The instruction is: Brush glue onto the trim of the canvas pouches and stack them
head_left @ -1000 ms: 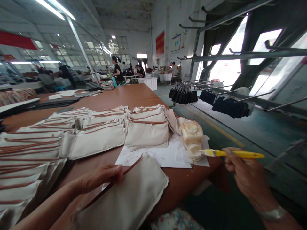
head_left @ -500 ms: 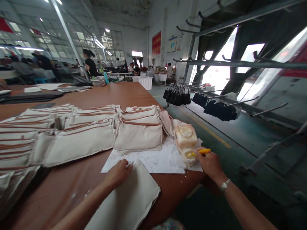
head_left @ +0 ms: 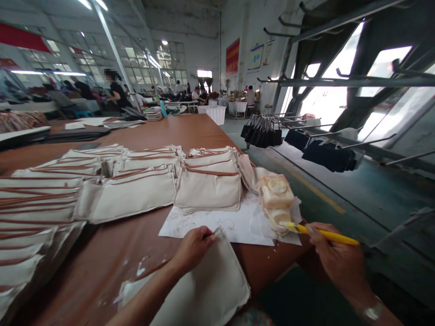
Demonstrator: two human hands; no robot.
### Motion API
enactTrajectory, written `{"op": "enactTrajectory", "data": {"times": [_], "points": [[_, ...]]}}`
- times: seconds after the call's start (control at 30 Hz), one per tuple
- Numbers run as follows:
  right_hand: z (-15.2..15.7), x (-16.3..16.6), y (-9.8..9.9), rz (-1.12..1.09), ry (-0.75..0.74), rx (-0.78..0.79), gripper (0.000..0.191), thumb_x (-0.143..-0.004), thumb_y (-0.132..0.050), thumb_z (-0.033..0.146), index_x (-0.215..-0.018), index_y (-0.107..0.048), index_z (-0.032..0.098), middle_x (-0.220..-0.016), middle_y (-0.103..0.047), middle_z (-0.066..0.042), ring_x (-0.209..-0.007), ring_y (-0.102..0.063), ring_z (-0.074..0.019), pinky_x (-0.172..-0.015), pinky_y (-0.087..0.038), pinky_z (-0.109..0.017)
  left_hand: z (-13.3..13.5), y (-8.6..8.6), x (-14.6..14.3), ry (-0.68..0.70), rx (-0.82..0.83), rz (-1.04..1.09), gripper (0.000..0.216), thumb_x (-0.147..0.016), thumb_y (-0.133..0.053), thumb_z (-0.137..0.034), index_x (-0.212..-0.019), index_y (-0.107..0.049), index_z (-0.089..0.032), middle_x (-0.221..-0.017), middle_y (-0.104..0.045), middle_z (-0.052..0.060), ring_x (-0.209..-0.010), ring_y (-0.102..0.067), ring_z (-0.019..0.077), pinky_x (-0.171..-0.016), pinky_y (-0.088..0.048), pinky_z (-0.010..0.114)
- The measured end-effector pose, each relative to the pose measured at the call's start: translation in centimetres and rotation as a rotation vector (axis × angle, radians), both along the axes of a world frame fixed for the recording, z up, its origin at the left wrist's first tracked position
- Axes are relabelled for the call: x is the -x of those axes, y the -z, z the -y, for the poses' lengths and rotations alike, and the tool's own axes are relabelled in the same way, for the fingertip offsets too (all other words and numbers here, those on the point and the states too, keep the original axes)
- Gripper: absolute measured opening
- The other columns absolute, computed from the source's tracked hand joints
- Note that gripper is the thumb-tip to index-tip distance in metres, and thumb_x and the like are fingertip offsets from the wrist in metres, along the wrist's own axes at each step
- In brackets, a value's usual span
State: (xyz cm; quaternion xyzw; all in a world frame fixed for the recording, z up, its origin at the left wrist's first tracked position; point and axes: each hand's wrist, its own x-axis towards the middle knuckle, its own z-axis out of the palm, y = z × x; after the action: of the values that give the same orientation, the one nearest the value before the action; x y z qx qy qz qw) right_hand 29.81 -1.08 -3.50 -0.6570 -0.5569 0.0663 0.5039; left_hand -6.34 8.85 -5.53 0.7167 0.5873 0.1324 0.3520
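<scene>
My left hand [head_left: 193, 250] pinches the upper corner of a cream pouch [head_left: 220, 280] with piped edges, which lies slanted near the table's front edge. The forearm covers part of the pouch. In my right hand [head_left: 341, 265] is a yellow-handled brush [head_left: 335, 236], its handle lying across the fingers. The brush's tip rests at the near rim of a pale, crusted plastic container [head_left: 277, 195], cut open at its near end. What is inside the container cannot be made out. Beneath the container is a white paper sheet [head_left: 212, 225] with stains and stray threads.
Rows of cream pouches [head_left: 136, 192] with brown trim stand stacked along the brown tabletop [head_left: 122, 253]. To the right, beyond the table edge, a metal rack [head_left: 350, 83] carries dark bags [head_left: 261, 131]. A person [head_left: 117, 93] in black stands across the table.
My right hand has drawn back rightward, showing more of the yellow handle. My left hand has shifted slightly right with the pouch's corner. The view has turned a little left.
</scene>
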Motion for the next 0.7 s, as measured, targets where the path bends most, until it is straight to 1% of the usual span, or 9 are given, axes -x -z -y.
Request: {"op": "enactTrajectory", "data": {"times": [0.07,0.1,0.17,0.23,0.33,0.43,0.5,0.57,0.7], "points": [[0.2,1.4,-1.1,-0.277,0.033,-0.007,0.035,-0.094,-0.067,0.054,-0.097,-0.071,0.020,-0.065,-0.058,-0.001,-0.055,-0.055,-0.0183,-0.052,-0.046,-0.027,1.2,-0.9,-0.5,0.017,0.015,0.073,0.036,-0.087,-0.053,-0.049,-0.086,-0.069,-0.017,-0.078,-0.068,0.002,-0.075,-0.060,0.0198,-0.064,-0.039,0.026],[0.2,2.4,-1.7,-0.448,-0.011,-0.023,0.035,-0.093,-0.070,0.054,-0.097,-0.069,0.019,-0.061,-0.053,0.001,-0.050,-0.049,-0.0156,-0.046,-0.040,-0.025,1.7,-1.3,-0.7,0.025,0.024,0.121,0.036,-0.086,-0.055,-0.050,-0.086,-0.069,-0.017,-0.078,-0.068,0.002,-0.076,-0.060,0.0195,-0.065,-0.040,0.026],[0.3,4.6,-2.6,-0.714,-0.170,-0.037,0.033,-0.093,-0.072,0.051,-0.096,-0.065,0.019,-0.059,-0.046,0.004,-0.048,-0.041,-0.0120,-0.043,-0.034,-0.022,2.7,-2.2,-1.0,0.029,0.042,0.223,0.035,-0.084,-0.058,-0.050,-0.085,-0.069,-0.017,-0.078,-0.068,0.002,-0.076,-0.059,0.0192,-0.067,-0.041,0.026],[0.4,7.0,-3.1,-0.798,-0.290,-0.014,0.031,-0.095,-0.072,0.048,-0.095,-0.063,0.018,-0.057,-0.044,0.005,-0.047,-0.038,-0.0104,-0.043,-0.031,-0.020,3.5,-2.8,-1.2,0.012,0.058,0.305,0.033,-0.081,-0.062,-0.048,-0.084,-0.070,-0.016,-0.079,-0.068,0.003,-0.077,-0.059,0.0194,-0.068,-0.042,0.026],[0.5,10.1,-3.2,-0.681,-0.353,0.017,0.033,-0.096,-0.069,0.049,-0.091,-0.062,0.018,-0.055,-0.046,0.005,-0.046,-0.040,-0.0107,-0.042,-0.031,-0.020,4.6,-3.3,-1.4,-0.016,0.082,0.363,0.030,-0.079,-0.065,-0.045,-0.085,-0.070,-0.016,-0.081,-0.070,0.004,-0.077,-0.060,0.0199,-0.069,-0.043,0.027],[0.1,11.8,-3.1,-0.515,-0.386,0.052,0.035,-0.099,-0.064,0.051,-0.087,-0.062,0.018,-0.056,-0.049,0.003,-0.047,-0.045,-0.0124,-0.043,-0.035,-0.022,5.6,-3.5,-1.6,-0.015,0.084,0.400,0.026,-0.078,-0.067,-0.040,-0.086,-0.070,-0.016,-0.081,-0.070,0.004,-0.077,-0.060,0.0196,-0.069,-0.043,0.027],[-0.3,12.0,-3.2,-0.424,-0.374,0.033,0.036,-0.100,-0.061,0.051,-0.085,-0.063,0.018,-0.055,-0.051,0.003,-0.048,-0.048,-0.0133,-0.047,-0.039,-0.023,6.1,-3.7,-1.7,-0.018,0.063,0.406,0.022,-0.077,-0.068,-0.037,-0.084,-0.070,-0.016,-0.080,-0.069,0.003,-0.076,-0.059,0.0190,-0.068,-0.043,0.027],[-0.5,11.6,-3.6,-0.356,-0.304,-0.018,0.036,-0.099,-0.062,0.051,-0.085,-0.064,0.018,-0.055,-0.052,0.002,-0.048,-0.050,-0.0143,-0.048,-0.042,-0.024,6.5,-4.0,-1.8,-0.035,0.054,0.402,0.019,-0.076,-0.069,-0.034,-0.083,-0.070,-0.016,-0.079,-0.069,0.002,-0.075,-0.059,0.0186,-0.067,-0.043,0.026],[0.3,10.9,-4.3,-0.365,-0.222,-0.063,0.036,-0.098,-0.063,0.052,-0.086,-0.065,0.018,-0.055,-0.053,0.002,-0.046,-0.050,-0.0148,-0.045,-0.041,-0.023,6.6,-4.2,-1.8,-0.041,0.062,0.398,0.016,-0.077,-0.068,-0.032,-0.081,-0.069,-0.016,-0.076,-0.067,0.002,-0.073,-0.058,0.0177,-0.065,-0.042,0.026]]}}
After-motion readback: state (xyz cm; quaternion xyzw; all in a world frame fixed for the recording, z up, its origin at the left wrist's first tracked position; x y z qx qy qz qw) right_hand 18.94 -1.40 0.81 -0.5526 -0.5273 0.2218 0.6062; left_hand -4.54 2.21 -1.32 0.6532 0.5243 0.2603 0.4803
